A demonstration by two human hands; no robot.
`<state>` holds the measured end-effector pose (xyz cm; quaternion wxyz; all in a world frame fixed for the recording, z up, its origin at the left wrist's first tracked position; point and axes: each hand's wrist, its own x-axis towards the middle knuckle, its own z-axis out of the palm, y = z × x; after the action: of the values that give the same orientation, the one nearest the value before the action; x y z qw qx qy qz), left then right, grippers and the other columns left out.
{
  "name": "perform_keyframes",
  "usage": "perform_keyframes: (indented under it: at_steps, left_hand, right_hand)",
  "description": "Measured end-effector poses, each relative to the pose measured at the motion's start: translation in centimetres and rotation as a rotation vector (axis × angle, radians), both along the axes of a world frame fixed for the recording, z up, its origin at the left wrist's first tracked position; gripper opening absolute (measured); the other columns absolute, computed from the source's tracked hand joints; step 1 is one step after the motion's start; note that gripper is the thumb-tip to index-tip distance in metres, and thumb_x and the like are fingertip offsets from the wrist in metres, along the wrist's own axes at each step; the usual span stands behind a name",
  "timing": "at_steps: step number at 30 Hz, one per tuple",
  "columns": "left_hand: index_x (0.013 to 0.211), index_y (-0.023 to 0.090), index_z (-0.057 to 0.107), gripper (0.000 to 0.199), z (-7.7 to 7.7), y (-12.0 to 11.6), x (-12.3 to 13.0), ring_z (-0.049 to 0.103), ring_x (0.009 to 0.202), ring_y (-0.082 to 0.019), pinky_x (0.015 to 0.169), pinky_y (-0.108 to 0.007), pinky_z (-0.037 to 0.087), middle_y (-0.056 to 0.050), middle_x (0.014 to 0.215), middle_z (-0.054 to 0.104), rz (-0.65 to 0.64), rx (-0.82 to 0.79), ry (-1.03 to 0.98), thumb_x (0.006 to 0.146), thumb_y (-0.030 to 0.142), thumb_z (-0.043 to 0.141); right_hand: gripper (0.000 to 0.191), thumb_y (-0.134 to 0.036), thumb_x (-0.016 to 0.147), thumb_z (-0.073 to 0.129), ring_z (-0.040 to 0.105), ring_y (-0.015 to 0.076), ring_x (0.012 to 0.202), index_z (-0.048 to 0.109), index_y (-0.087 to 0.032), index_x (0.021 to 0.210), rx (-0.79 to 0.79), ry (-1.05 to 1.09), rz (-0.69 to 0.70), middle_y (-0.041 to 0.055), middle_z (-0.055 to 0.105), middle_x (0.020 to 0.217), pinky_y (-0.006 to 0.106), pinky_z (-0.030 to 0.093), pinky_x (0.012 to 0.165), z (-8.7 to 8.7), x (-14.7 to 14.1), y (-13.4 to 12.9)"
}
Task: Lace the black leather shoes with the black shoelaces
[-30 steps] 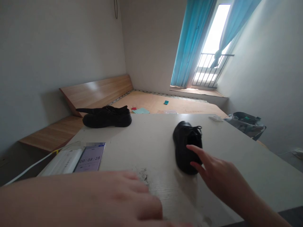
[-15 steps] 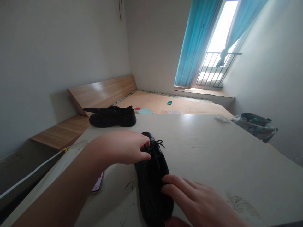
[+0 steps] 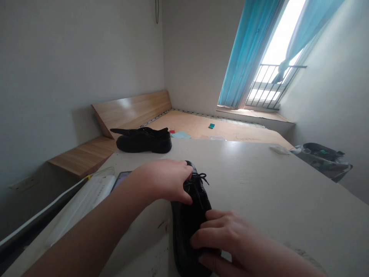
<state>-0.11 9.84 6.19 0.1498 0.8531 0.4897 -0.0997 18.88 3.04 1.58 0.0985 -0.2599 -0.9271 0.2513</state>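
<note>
A black lace-up shoe (image 3: 184, 234) lies on the white table (image 3: 248, 192), its toe pointing away from me and its laces tied in a bow. Across the far part of this shoe, left of the bow, my left hand (image 3: 165, 181) rests with thumb and fingers around its side. My right hand (image 3: 227, 238) is at the near end, its curled fingers on the right side and opening of the shoe, its thumb low by the heel. A second black shoe (image 3: 144, 140) stands sideways at the table's far left edge.
A phone (image 3: 122, 177) and a white power strip (image 3: 95, 192) with a cable lie left of my left arm. At the far right edge is a small clear packet (image 3: 279, 149), with a lined bin (image 3: 323, 157) beyond. Behind the table stands a wooden bed (image 3: 236, 130).
The view has shifted, so things sit further right. My right hand's fingers have moved further over the near part of the shoe. My left hand stays at the far part.
</note>
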Motion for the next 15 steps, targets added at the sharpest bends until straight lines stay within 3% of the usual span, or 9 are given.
perform_keyframes:
  at_steps: [3,6,8,10,15]
  left_hand:
    - [0.102,0.025,0.061,0.043,0.3,0.1,-0.3,0.057,0.085,-0.021,0.06,-0.027,0.038,-0.003,0.105,0.063,-0.006,-0.012,-0.008,0.07,0.053,0.059]
    - [0.1,0.023,0.063,0.038,0.6,0.1,-0.2,0.057,0.08,-0.019,0.056,-0.026,0.035,-0.004,0.099,0.065,-0.025,0.002,-0.015,0.075,0.051,0.055]
    - [0.097,0.023,0.063,0.033,0.8,0.1,0.0,0.057,0.075,-0.018,0.055,-0.027,0.034,-0.003,0.092,0.066,-0.036,0.03,-0.047,0.078,0.047,0.051]
    - [0.092,0.022,0.064,0.026,0.9,0.1,0.2,0.057,0.073,-0.017,0.056,-0.027,0.035,-0.003,0.087,0.066,-0.057,0.073,-0.085,0.081,0.04,0.049]
    - [0.084,0.02,0.066,0.02,0.7,0.4,0.7,0.056,0.067,-0.016,0.053,-0.027,0.034,-0.003,0.081,0.066,-0.061,0.139,-0.071,0.079,0.031,0.05]
  right_hand:
    - [0.008,-0.026,0.085,0.061,0.061,0.0121,0.076,0.068,-0.024,0.086,-0.164,-0.002,0.024,-0.0011,0.069,0.08,0.023,0.044,0.067,1.9,0.7,1.1]
    - [0.019,-0.031,0.092,0.049,0.058,0.0127,0.071,0.067,-0.024,0.094,-0.116,0.11,-0.166,0.0006,0.067,0.082,0.025,0.043,0.062,2.2,1.1,3.6]
    - [0.022,-0.034,0.092,0.047,0.052,0.0129,0.065,0.064,-0.022,0.086,0.025,0.156,-0.338,0.0009,0.062,0.075,0.025,0.038,0.057,1.3,1.0,5.9]
    - [0.019,-0.033,0.09,0.05,0.047,0.0124,0.064,0.061,-0.02,0.081,0.079,0.179,-0.396,0.0008,0.058,0.075,0.026,0.036,0.057,-0.3,0.8,7.9]
    - [0.029,-0.04,0.092,0.044,0.047,0.0117,0.066,0.052,-0.017,0.076,-0.137,0.298,-0.303,-0.0005,0.051,0.07,0.024,0.039,0.06,-3.7,0.8,10.0]
